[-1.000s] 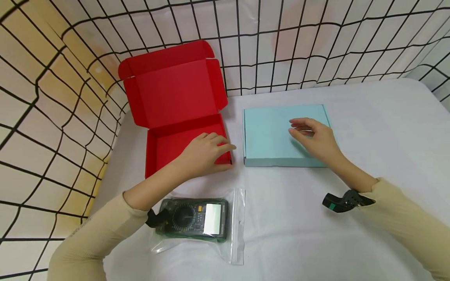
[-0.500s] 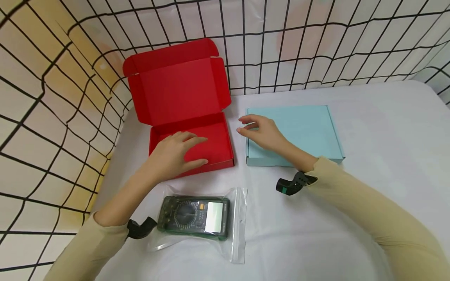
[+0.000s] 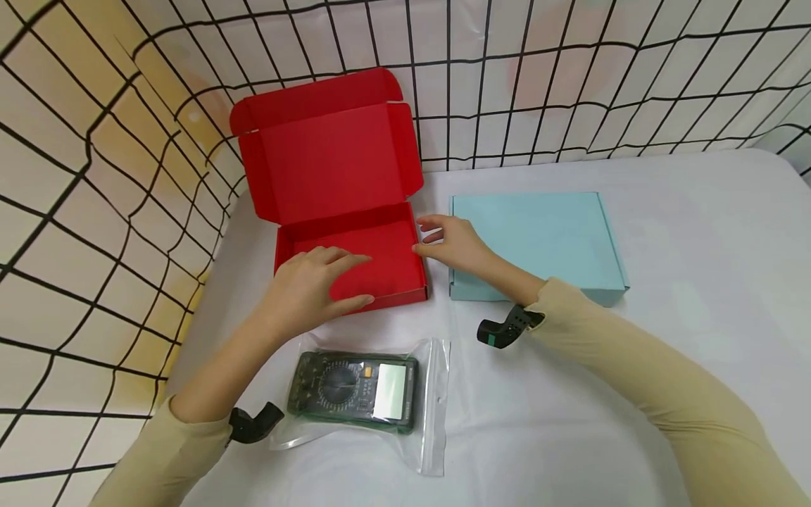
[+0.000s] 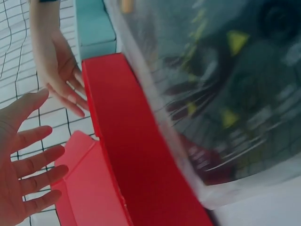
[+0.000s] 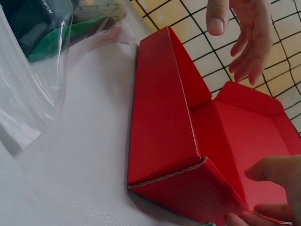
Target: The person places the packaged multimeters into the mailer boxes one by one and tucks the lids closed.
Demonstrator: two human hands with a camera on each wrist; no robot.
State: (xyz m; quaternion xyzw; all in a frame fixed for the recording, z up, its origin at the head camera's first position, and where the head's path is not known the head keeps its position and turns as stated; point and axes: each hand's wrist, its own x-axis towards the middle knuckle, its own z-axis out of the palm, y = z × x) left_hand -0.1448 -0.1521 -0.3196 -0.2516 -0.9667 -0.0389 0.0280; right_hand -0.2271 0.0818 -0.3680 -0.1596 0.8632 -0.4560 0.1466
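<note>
An open red cardboard box [image 3: 380,271] sits on the table with its lid [image 3: 332,158] raised at the back. My left hand [image 3: 310,289] hovers over the box's front left part, fingers spread and holding nothing, as the left wrist view also shows. At the box's right wall is my right hand [image 3: 459,243], its thumb and loosely bent fingers parted around the wall's top edge; contact is hard to tell. In front of the box lies a dark multimeter [image 3: 351,391] inside a clear zip bag [image 3: 434,422].
A closed light blue box [image 3: 538,239] stands right of the red one, partly under the right forearm. Black wire grid [image 3: 475,91] walls the back and left. White cloth [image 3: 538,422] covers the table.
My right hand has moved left from above the blue box to the red box's right wall. My left hand has shifted left from the red box's right front corner. Both boxes stay put.
</note>
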